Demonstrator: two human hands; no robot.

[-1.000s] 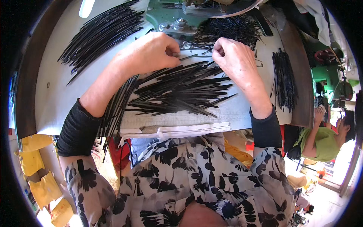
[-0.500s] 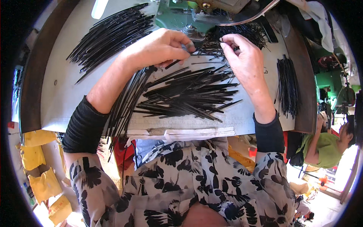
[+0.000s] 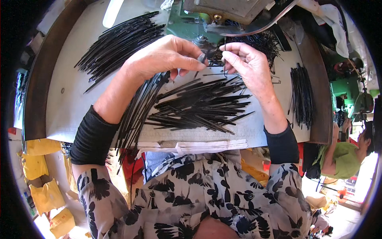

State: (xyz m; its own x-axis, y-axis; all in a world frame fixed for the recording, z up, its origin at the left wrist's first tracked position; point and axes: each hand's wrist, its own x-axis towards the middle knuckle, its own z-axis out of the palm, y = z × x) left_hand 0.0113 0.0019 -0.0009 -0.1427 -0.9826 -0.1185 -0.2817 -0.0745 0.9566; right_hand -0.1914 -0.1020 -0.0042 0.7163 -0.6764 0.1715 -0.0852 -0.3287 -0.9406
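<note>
My left hand (image 3: 161, 57) is closed, thumb and fingers pinching a short dark piece of black strip (image 3: 207, 56). Facing it, my right hand (image 3: 251, 67) pinches a thin black rod (image 3: 225, 51) that stands nearly upright between thumb and forefinger. Both hands are just in front of a machine's green base (image 3: 177, 28). Below them lies a loose pile of flat black strips (image 3: 199, 105). Under my left forearm, a bundle of long thin black strips (image 3: 137, 107) runs over the table's near edge. Behind my right hand is a tangle of thin black pieces (image 3: 260, 40).
A large stack of black strips (image 3: 119, 46) lies at the far left of the white table (image 3: 63, 107). On the right is another black bundle (image 3: 302, 95). The machine's metal head (image 3: 229, 10) overhangs the back. At far right sits a person in green (image 3: 342, 159).
My right hand has come slightly left and lower, and the thin rod now shows upright in its fingers. My left hand has turned a little, its piece tilting more upright.
</note>
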